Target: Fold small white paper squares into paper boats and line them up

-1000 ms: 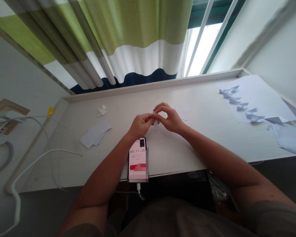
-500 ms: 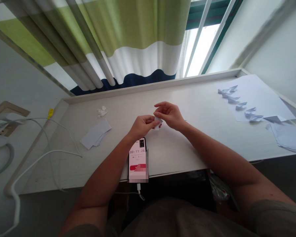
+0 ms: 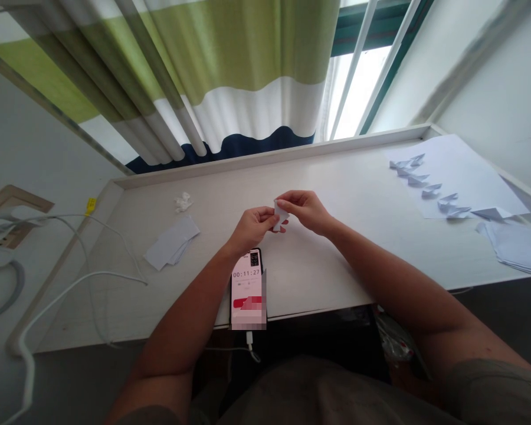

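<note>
A small folded piece of white paper [image 3: 280, 216] is held upright between my two hands, above the middle of the desk. My left hand [image 3: 254, 226] is closed on its lower left side, the thumb across the front and fingertips showing behind. My right hand [image 3: 307, 209] pinches the top corner between thumb and index finger. Just below my left hand lies a phone [image 3: 246, 286] with a timer on its screen, partly blurred out. How the paper's inner folds run is too small to make out.
Loose paper slips [image 3: 172, 242] and a crumpled tissue [image 3: 183, 202] lie on the left of the white desk [image 3: 310, 277]. Several folded paper pieces [image 3: 431, 190] rest by a white sheet [image 3: 464, 171] at right, near a paper stack [image 3: 513, 245]. A white cable [image 3: 84, 277] crosses the left edge.
My right hand has come down slightly, and its thumb and index finger now pinch the paper's top corner. More of the paper shows upright. My left hand keeps its hold.
</note>
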The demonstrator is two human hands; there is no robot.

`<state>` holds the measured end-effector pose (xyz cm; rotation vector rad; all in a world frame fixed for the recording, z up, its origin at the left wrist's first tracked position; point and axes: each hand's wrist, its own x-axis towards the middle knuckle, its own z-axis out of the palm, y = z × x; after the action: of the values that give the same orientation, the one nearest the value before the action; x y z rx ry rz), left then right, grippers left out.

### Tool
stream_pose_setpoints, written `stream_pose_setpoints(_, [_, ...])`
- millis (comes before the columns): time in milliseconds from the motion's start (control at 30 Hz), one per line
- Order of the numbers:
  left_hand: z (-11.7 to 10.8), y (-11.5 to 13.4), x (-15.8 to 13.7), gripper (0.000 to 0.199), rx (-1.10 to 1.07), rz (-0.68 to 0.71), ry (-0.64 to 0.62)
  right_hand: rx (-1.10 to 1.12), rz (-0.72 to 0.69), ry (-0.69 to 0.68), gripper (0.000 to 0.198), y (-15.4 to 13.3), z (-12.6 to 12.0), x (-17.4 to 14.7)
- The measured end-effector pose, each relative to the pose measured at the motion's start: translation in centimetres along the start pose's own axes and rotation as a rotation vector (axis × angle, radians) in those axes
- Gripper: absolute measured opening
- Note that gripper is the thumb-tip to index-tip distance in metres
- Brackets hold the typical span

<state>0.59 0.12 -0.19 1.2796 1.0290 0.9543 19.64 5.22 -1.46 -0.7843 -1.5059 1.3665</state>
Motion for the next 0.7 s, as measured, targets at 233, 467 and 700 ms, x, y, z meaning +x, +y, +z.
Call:
stream_pose_setpoints(233, [0.10,-0.07,-0.24,0.040,-0.044,-0.108,-0.017,0.004,-0.017,0.140,0.033,-0.17,0.21,0.07])
stream_pose_setpoints(467, [-0.10,-0.34,-0.21,0.036,-0.095,-0.128,-0.103,-0.036,0.032,0.056,0.033,-0.31,0.05,0.07])
stream_pose_setpoints(700, [0.18,-0.05,-0.32,0.040,-0.063,-0.123,-0.087,-0.070,-0.019,0.013,0.039,-0.51,-0.21,0.02])
